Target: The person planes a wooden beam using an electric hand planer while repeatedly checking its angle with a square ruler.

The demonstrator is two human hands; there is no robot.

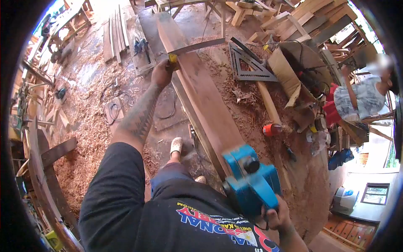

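Left hand [163, 73]: clamped on yellow-ended tool [172, 58] | right hand [278, 215]: clamped on planer [257, 185] | blue, boxy, black-knobbed

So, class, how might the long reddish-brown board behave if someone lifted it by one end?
The long board would probably feel stiff, since its edges run straight. It looks long and broad, so likely heavy. If tilted, the blue planer at its near end might slide.

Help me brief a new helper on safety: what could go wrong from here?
The blue planer, at the near end of the plank, is held by the right hand alone and could tip. Loose shavings around the work might make a clog slip, and the dark cord ahead of it could snag a foot.
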